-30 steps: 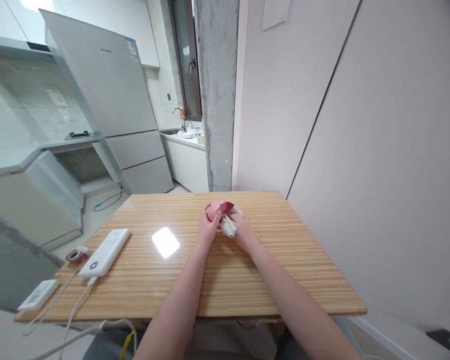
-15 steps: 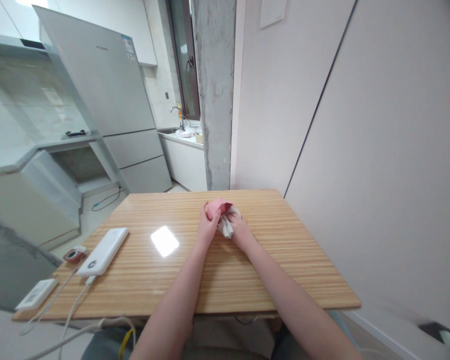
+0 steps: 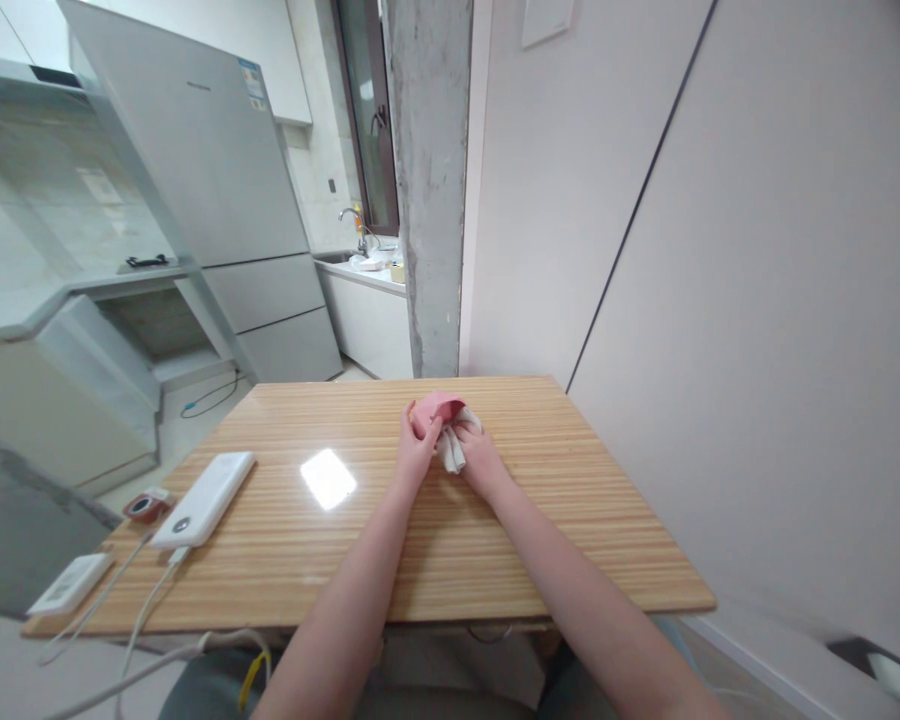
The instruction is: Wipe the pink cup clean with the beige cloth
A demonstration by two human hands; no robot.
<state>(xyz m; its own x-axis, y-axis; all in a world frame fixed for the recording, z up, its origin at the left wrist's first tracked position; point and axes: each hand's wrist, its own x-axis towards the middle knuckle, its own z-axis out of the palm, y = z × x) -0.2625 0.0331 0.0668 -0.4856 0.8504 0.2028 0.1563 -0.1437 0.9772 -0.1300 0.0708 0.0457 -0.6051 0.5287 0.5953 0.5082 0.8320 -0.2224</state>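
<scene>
Over the far middle of the wooden table, my left hand (image 3: 414, 455) is closed around a small pink bowl-like container (image 3: 435, 404), thumb at its near rim. The container is tilted so that its hollow side faces right and toward me. My right hand (image 3: 483, 464) grips a white cloth (image 3: 451, 454), part of it bunched at the container's opening and part hanging below. The right fingertips are partly hidden by cloth. Whether the container's underside touches the table, I cannot tell.
On the left of the wooden table (image 3: 570, 540) lie a white power bank (image 3: 206, 500) with a cable, a small red-and-white device (image 3: 146, 506) and a white box-shaped item (image 3: 71, 584). A refrigerator (image 3: 195, 150) and a concrete pillar (image 3: 435, 200) stand beyond.
Both hands keep their hold on the pink container and the cloth, with almost no visible movement. The view has shifted very slightly.
</scene>
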